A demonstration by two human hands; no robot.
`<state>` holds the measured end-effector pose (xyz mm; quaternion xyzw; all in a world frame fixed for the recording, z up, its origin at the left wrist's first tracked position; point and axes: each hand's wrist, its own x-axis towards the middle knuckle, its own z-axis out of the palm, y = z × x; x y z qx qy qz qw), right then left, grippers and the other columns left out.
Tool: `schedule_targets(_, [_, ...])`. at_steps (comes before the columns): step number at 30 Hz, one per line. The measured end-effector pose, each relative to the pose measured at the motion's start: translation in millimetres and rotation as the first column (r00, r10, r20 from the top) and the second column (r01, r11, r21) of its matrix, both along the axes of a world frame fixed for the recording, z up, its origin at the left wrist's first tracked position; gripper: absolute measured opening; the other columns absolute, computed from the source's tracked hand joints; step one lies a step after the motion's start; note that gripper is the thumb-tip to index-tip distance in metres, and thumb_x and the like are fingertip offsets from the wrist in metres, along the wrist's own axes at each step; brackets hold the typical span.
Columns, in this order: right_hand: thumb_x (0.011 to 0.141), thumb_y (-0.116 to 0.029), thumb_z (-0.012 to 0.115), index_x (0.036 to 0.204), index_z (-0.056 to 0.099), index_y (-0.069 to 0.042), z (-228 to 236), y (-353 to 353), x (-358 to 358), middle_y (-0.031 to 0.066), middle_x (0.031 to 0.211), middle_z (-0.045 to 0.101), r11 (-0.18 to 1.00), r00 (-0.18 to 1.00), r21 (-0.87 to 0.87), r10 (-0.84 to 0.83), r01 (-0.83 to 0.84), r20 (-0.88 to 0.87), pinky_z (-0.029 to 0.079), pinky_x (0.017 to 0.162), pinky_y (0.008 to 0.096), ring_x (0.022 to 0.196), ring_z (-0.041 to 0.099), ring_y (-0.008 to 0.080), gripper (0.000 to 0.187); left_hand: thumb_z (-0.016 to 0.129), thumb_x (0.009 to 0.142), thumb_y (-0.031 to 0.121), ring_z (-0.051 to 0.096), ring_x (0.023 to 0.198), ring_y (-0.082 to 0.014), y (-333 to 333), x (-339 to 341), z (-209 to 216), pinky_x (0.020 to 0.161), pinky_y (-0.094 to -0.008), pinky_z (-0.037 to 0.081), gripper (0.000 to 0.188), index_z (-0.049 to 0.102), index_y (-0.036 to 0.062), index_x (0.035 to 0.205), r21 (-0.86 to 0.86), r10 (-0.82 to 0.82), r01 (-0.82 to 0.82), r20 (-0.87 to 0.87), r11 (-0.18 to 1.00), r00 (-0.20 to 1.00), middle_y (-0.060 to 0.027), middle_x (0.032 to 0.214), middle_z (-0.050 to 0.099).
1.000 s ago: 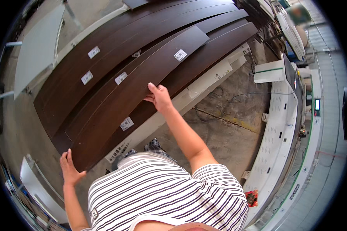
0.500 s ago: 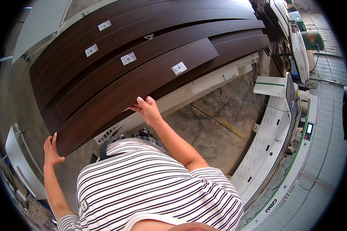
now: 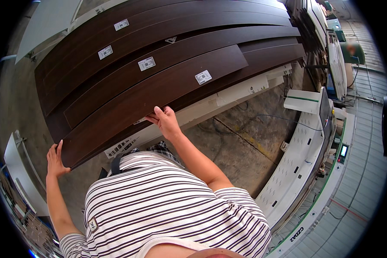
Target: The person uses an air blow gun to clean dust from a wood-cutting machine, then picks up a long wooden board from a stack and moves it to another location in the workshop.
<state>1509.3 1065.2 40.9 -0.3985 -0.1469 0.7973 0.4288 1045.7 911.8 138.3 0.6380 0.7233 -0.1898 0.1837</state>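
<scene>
Front dark brown board (image 3: 155,96): a long, narrow wood-look plank slanting from the left of the frame to the upper centre, lying over other boards; a white printed sticker (image 3: 203,77) is near its far right end.
Left hand (image 3: 58,160): at the left of the frame, touching the board's short end, thumb and fingers spread apart across it; whether it clamps there cannot be told.
Right hand (image 3: 165,122): near the centre, clamped on the board's near long edge, thumb on top, other fingers partly hidden below.
Stacked dark boards (image 3: 193,19): filling the upper part of the frame, overlapping unevenly, several with white stickers.
White printed packaging (image 3: 232,96): beneath the boards, along their near side.
Striped shirt (image 3: 172,198): the person's torso, at the bottom of the frame.
Concrete floor (image 3: 228,139): right of centre, with a dark cable.
White machine (image 3: 294,159): curving down the right side, beside a small lit screen (image 3: 344,150).
Pale panel (image 3: 47,26): upper left corner.
</scene>
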Motion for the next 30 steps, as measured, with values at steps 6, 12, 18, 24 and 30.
schedule_targets(6, [0.098, -0.017, 0.046, 0.114, 0.045, 0.001, -2.1, 0.2, 0.5, 0.0141, 0.117, 0.057, 1.000, 1.000, 0.003, -0.007, 0.007, -0.017, 0.051, 0.093, 0.0391, 0.106, 0.060, 0.0244, 0.024, 0.082, 0.034, 0.012, 0.033, 0.127, -0.0358, 5.1, 2.7, 1.2, 0.108, -0.0454, 0.028, 0.130, 0.017, 0.0272, 0.146, -0.004, -0.001, 0.001, -0.012, 1.000, 1.000, -0.0126, 0.134, 0.032])
schedule_targets(12, [0.098, -0.018, 0.048, 0.116, 0.044, 0.000, 1.4, -0.3, 0.4, 0.0133, 0.118, 0.056, 1.000, 1.000, 0.007, -0.009, 0.009, -0.020, 0.050, 0.093, 0.0381, 0.107, 0.059, 0.0237, 0.027, 0.082, 0.035, 0.012, 0.034, 0.127, -0.0356, 5.0, 2.3, 1.4, 0.108, -0.0454, 0.028, 0.130, 0.017, 0.0272, 0.146, 0.008, -0.013, 0.013, -0.020, 1.000, 1.000, -0.0129, 0.133, 0.032])
schedule_targets(18, [0.095, -0.019, 0.054, 0.113, 0.048, -0.001, 5.1, 1.7, -1.5, 0.0108, 0.110, 0.060, 0.998, 0.999, -0.031, -0.046, 0.047, 0.025, 0.054, 0.085, 0.0355, 0.097, 0.063, 0.0208, 0.026, 0.080, 0.036, 0.012, 0.033, 0.127, -0.0357, 4.9, 4.8, 4.5, 0.108, -0.0456, 0.028, 0.127, 0.017, 0.0271, 0.146, 0.013, -0.022, 0.022, -0.021, 1.000, 1.000, -0.0138, 0.134, 0.031])
schedule_targets(24, [0.092, -0.019, 0.057, 0.103, 0.048, 0.001, 17.5, 9.5, 3.7, 0.0117, 0.099, 0.062, 0.995, 0.986, -0.013, -0.099, 0.101, 0.133, 0.059, 0.069, 0.0323, 0.083, 0.066, 0.0207, 0.025, 0.073, 0.050, 0.002, 0.026, 0.133, -0.0402, -15.1, 32.1, -1.7, 0.109, -0.0483, 0.028, 0.112, 0.019, 0.0262, 0.146, 0.000, -0.046, 0.046, 0.027, 0.999, 0.999, -0.0166, 0.146, 0.022])
schedule_targets(30, [0.093, -0.019, 0.056, 0.104, 0.048, 0.000, 5.9, 8.4, 5.9, 0.0119, 0.100, 0.062, 0.996, 0.988, -0.019, -0.079, 0.083, 0.131, 0.059, 0.071, 0.0324, 0.084, 0.066, 0.0202, 0.023, 0.053, 0.068, -0.018, 0.024, 0.136, -0.0400, -46.1, 43.8, -40.9, 0.110, -0.0474, 0.028, 0.096, 0.017, 0.0220, 0.147, 0.209, -0.086, 0.115, -0.143, 0.971, 0.986, -0.0172, 0.150, 0.016])
